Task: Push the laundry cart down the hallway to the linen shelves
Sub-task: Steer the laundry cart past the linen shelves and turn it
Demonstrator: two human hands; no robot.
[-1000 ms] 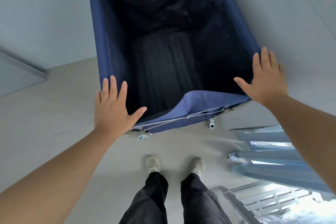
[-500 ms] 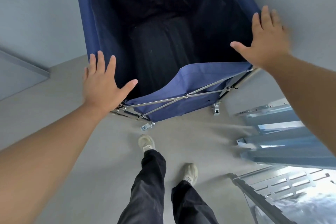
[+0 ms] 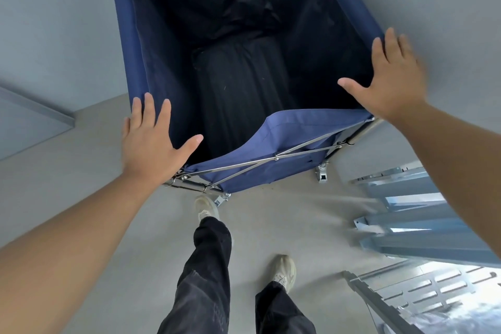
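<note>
The laundry cart [image 3: 284, 144] is a deep navy fabric bin on a folding metal frame with small casters, seen from above straight in front of me. Its inside is dark, with dark fabric at the bottom. My left hand [image 3: 151, 141] lies flat, fingers spread, on the near left corner of the rim. My right hand [image 3: 387, 81] presses flat, fingers spread, on the near right corner. Neither hand wraps around the frame.
Grey floor [image 3: 81, 198] runs underfoot, with pale walls on both sides of the cart. A metal railing and slatted stair structure [image 3: 420, 225] stands close on the right. My legs in dark trousers and pale shoes [image 3: 206, 206] step just behind the cart.
The cart has rolled forward and turned slightly. My legs have gone from standing side by side to mid-stride, left foot ahead. Both hands stay flat on the near corners.
</note>
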